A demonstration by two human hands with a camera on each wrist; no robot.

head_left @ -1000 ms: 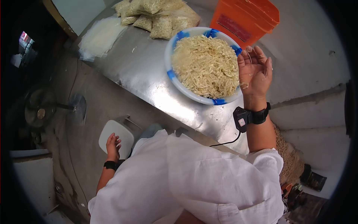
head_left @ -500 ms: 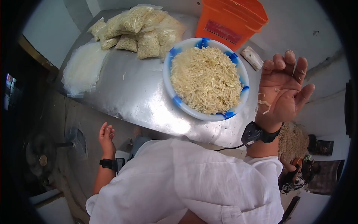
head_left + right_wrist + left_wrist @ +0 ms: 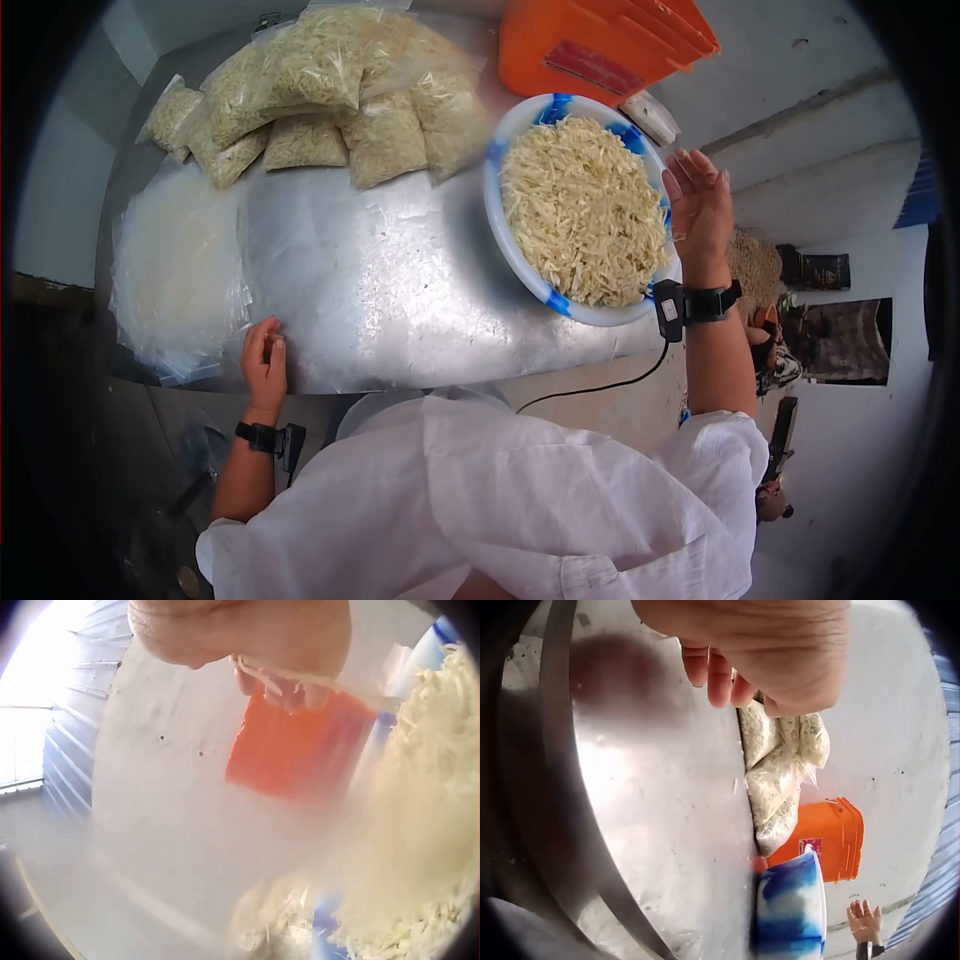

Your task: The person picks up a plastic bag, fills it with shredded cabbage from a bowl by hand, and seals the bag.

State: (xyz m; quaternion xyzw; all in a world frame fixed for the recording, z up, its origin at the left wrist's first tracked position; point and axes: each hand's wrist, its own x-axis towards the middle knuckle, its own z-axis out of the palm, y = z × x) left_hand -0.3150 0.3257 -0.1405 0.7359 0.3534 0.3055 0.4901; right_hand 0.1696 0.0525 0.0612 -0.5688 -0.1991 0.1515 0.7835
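A white-and-blue basin [image 3: 497, 190] heaped with pale yellowish shreds [image 3: 585, 210] stands on the metal table [image 3: 330, 270]. Just past the basin's right rim is my right hand [image 3: 703, 215], palm turned up, fingers relaxed, gripping nothing. A few shreds [image 3: 259, 671] cling to it in the right wrist view. My left hand [image 3: 265, 365] hovers at the table's front edge, its fingers loosely bent and holding nothing. Nearest to it lies a stack of flat clear plastic bags [image 3: 180, 270]. In the left wrist view the left hand [image 3: 765, 645] shows above the tabletop.
Several filled clear bags of shreds [image 3: 310, 70] are piled at the back left. Behind the basin stands an orange bucket [image 3: 570, 45], with a small whitish packet [image 3: 650, 118] beside it against the wall. A black cable [image 3: 600, 392] runs from the right wrist camera towards the body.
The head view has swung towards the left of the table. My left hand has risen from beside the body to the table's edge. My right hand moved off the basin, then back close to its rim.
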